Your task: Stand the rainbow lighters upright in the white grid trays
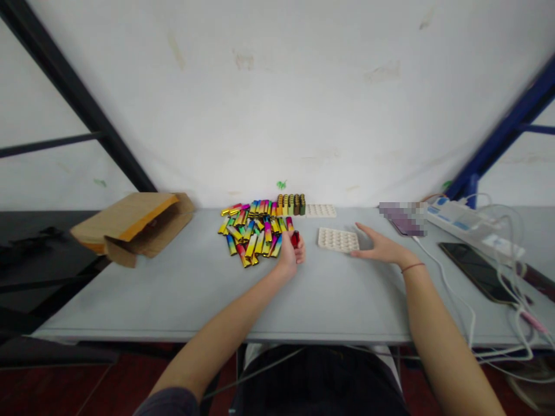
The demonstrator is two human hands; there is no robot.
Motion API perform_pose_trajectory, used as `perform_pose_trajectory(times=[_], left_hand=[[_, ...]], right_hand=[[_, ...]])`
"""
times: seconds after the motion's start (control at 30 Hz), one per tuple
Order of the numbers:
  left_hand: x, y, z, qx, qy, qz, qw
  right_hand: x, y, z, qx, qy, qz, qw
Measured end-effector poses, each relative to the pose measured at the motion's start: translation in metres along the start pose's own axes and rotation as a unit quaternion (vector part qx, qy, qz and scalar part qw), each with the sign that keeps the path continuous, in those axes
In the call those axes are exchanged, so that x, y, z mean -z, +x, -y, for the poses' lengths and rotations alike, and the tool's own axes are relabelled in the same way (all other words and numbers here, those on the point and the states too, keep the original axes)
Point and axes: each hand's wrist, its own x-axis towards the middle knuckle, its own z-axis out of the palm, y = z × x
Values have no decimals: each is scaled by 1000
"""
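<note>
My left hand [289, 254] is closed around a dark red shiny tube [295, 239], at the right edge of a loose pile of metallic rainbow-and-gold tubes [255, 234]. To the right, my right hand [381, 247] is open, thumb and fingers spread at the right end of a cream tray with rows of round hollows [338, 240]. Its thumb is by the tray's near corner; I cannot tell whether it touches. Behind the pile, several tubes [291, 204] stand upright in rows. Beside them by the wall lies a second cream tray [321, 210].
An open brown cardboard box [134, 222] lies at the left. On the right are a purple phone [403, 222], a black phone [477, 271], a white power strip [472, 228] and tangled white cables [451, 283]. A white wall [277, 104] closes off the table's back.
</note>
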Motion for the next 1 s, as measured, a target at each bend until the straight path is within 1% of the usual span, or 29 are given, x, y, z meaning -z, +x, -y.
perform_pose_trajectory(times=[0.1, 0.17, 0.23, 0.4, 0.5, 0.63, 0.73, 0.8, 0.87, 0.93, 1.0], left_hand=[[-2, -1, 0, -1, -6, -7, 1000], [-3, -2, 0, -4, -11, -9, 1000], [-4, -3, -1, -8, -16, -9, 1000], [-3, -2, -1, -2, -16, 1, 1000], [-3, -2, 0, 2, -13, 8, 1000], [-4, -3, 2, 8, -20, -3, 1000], [-4, -2, 2, -4, -24, -4, 1000], [-3, 1, 3, -17, -10, 13, 1000], [-3, 5, 3, -42, 28, 38, 998], [-4, 10, 4, -97, 93, 56, 989], [-8, 15, 4, -182, 176, 66, 965]], right_hand=[[2, -1, -6, -53, 0, 45, 998], [2, -1, -5, -63, -7, 57, 996], [1, -1, -1, -59, -17, 58, 996], [-2, 1, 10, -29, -45, 30, 998], [-5, 3, 12, -11, -50, 25, 998], [-12, 7, 13, 3, -43, 23, 999], [-15, 8, 15, 10, -41, 14, 999], [-16, 8, 17, 12, -38, 9, 999], [-17, 9, 20, 19, -30, 6, 999], [-19, 10, 25, 32, -18, 7, 999], [-21, 11, 30, 50, -3, 11, 999]])
